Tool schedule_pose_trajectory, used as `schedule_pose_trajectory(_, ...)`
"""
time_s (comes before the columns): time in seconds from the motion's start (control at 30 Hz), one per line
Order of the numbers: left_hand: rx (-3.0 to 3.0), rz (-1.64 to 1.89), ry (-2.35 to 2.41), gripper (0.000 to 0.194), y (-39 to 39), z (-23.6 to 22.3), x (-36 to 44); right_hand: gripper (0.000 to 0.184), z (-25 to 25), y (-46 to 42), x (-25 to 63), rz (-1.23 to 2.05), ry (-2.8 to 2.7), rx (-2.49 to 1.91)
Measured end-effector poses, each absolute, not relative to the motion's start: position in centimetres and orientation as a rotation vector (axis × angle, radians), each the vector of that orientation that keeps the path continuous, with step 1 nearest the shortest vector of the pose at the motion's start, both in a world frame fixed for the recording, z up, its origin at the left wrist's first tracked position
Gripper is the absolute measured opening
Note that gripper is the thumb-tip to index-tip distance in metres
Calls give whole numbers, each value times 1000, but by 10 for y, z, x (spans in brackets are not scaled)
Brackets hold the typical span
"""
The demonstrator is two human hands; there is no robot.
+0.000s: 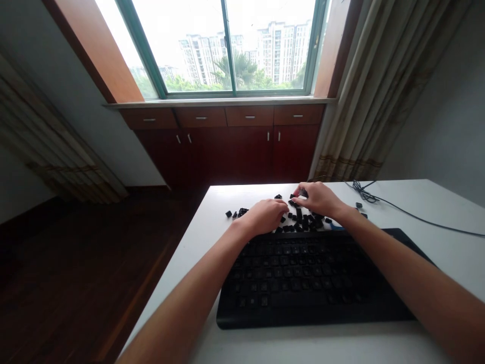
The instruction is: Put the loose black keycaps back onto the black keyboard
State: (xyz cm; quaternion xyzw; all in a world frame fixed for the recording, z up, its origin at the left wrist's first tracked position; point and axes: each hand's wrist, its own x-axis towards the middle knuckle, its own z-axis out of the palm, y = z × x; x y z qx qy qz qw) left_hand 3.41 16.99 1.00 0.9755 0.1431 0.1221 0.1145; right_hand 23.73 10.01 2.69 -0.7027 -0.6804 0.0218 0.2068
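A black keyboard (303, 278) lies on the white table (435, 207) in front of me. Beyond its far edge is a scatter of several loose black keycaps (303, 222). My left hand (265, 215) rests palm down over the left part of that pile, fingers curled onto the caps. My right hand (318, 198) hovers just right of it, with thumb and fingers pinched on a small black keycap (302, 192). The two hands nearly touch at the fingertips.
A black cable (397, 207) runs from a coil at the table's back right off to the right edge. Stray keycaps (237, 213) lie at the left of the pile. Dark wooden floor, red-brown cabinets, a window and curtains lie beyond the table.
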Motion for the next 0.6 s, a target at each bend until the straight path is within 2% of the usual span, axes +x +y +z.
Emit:
schedule_pose_trajectory(0.3,2662,432,505,16,171,13,35,24,37,62,228,128,-1885,-1718)
schedule_pose_trajectory(0.47,2397,469,524,29,177,18,27,15,36,47,219,161,-1863,-1667)
schedule_pose_trajectory(0.6,1816,360,439,40,181,30,15,12,35,24,215,209,-1843,-1692)
